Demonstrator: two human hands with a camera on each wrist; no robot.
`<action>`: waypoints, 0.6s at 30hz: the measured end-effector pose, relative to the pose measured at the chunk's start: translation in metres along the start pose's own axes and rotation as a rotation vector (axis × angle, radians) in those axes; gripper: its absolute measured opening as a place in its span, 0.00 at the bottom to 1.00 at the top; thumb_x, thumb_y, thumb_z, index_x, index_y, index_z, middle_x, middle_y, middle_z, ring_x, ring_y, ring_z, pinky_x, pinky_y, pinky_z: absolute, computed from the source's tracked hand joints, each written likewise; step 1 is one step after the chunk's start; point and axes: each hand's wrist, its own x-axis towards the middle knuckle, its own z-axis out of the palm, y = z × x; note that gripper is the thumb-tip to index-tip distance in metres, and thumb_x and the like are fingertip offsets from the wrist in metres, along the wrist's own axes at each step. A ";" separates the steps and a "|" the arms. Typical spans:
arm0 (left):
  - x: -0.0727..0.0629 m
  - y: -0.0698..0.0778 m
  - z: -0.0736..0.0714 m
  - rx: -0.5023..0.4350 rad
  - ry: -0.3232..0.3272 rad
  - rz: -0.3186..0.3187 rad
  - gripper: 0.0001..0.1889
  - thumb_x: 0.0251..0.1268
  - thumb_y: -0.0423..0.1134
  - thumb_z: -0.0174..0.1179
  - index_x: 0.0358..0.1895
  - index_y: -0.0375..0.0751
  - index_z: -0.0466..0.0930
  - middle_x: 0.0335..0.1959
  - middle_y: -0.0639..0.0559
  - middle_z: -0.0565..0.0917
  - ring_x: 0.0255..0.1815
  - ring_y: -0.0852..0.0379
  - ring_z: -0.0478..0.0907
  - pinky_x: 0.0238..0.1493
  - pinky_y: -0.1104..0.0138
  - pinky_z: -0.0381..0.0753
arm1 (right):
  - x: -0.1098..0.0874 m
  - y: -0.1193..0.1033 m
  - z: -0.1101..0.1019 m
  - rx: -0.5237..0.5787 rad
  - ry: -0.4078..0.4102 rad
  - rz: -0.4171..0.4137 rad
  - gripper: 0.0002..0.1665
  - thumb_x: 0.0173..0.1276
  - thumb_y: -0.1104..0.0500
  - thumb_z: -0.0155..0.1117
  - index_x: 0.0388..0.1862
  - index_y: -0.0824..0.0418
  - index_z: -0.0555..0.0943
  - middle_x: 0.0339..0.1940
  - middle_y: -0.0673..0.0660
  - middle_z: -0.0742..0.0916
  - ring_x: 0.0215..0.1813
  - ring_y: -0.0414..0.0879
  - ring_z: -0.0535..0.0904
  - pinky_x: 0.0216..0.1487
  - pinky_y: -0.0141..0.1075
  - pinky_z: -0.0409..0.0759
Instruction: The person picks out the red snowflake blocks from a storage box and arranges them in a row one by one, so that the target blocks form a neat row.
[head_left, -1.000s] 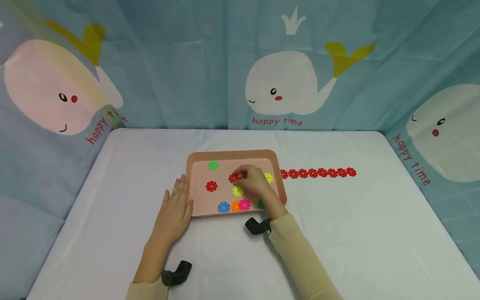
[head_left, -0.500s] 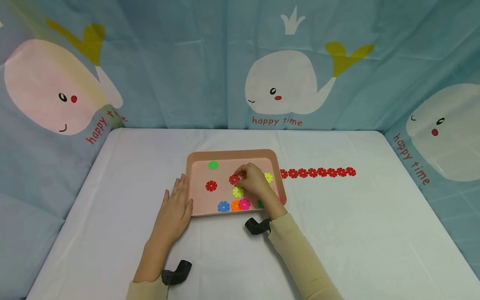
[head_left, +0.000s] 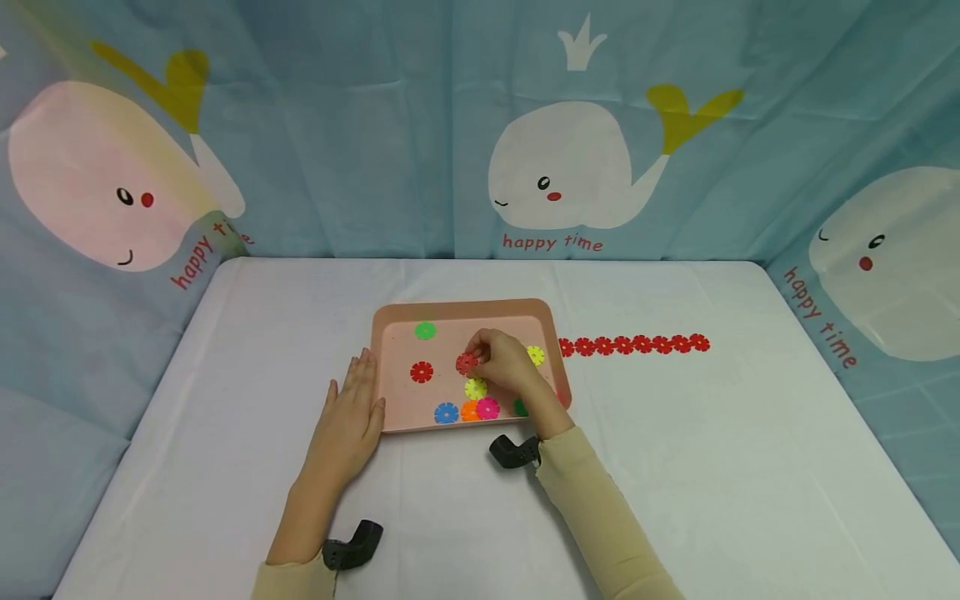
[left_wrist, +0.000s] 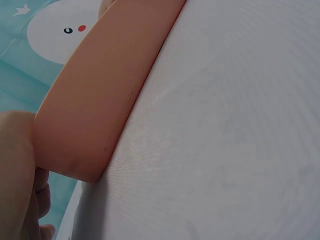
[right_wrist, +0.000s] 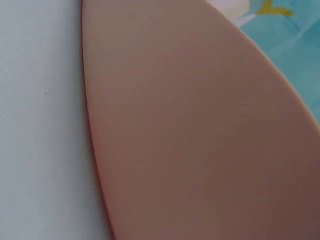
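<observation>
In the head view my right hand (head_left: 502,362) reaches over the pink tray (head_left: 450,312) and pinches a red flower-shaped plastic disc (head_left: 466,364) between thumb and fingers. A yellow disc (head_left: 476,389) lies just under its fingertips. My left hand (head_left: 348,425) lies with straight fingers along the tray's left side, thumb at the front left corner. In the left wrist view part of that hand (left_wrist: 17,170) touches the tray's end wall (left_wrist: 105,85). The right wrist view is filled by the tray's outer wall (right_wrist: 190,125); the right hand itself is hidden there.
Another red disc (head_left: 422,372), a green one (head_left: 425,331), a blue one (head_left: 446,413), an overlapping orange and pink pair (head_left: 487,407) and a second yellow one (head_left: 536,356) lie in the tray. A row of several red discs (head_left: 642,343) runs right from the tray across the white table (head_left: 712,467).
The red disc at my right fingertips has shifted slightly towards the front and tilted. The yellow disc below it has slid a little the same way. My left hand stays still.
</observation>
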 end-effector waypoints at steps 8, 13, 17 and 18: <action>0.001 -0.002 -0.001 -0.006 -0.012 -0.012 0.32 0.70 0.38 0.45 0.73 0.29 0.48 0.74 0.39 0.51 0.74 0.42 0.47 0.67 0.39 0.47 | 0.000 0.000 0.000 0.041 -0.020 -0.038 0.14 0.53 0.67 0.73 0.36 0.60 0.78 0.29 0.53 0.78 0.34 0.47 0.73 0.33 0.30 0.75; -0.001 -0.002 0.001 -0.012 -0.017 -0.016 0.32 0.70 0.38 0.45 0.73 0.30 0.48 0.74 0.39 0.51 0.74 0.43 0.47 0.67 0.40 0.47 | -0.004 0.000 -0.002 0.014 -0.046 -0.097 0.09 0.55 0.64 0.72 0.35 0.61 0.81 0.28 0.51 0.80 0.34 0.46 0.74 0.34 0.30 0.76; -0.002 -0.001 0.000 -0.004 -0.013 -0.015 0.32 0.70 0.38 0.46 0.73 0.30 0.48 0.74 0.39 0.51 0.74 0.43 0.47 0.67 0.40 0.47 | -0.010 0.002 -0.009 0.032 -0.017 -0.121 0.06 0.57 0.62 0.71 0.35 0.60 0.84 0.29 0.50 0.82 0.35 0.46 0.75 0.36 0.31 0.77; -0.001 -0.001 0.000 -0.002 -0.010 -0.014 0.32 0.70 0.38 0.46 0.73 0.29 0.49 0.74 0.39 0.52 0.74 0.43 0.47 0.67 0.40 0.47 | -0.011 0.003 -0.011 0.041 0.001 -0.125 0.06 0.58 0.62 0.70 0.35 0.60 0.84 0.29 0.50 0.83 0.35 0.46 0.75 0.36 0.32 0.77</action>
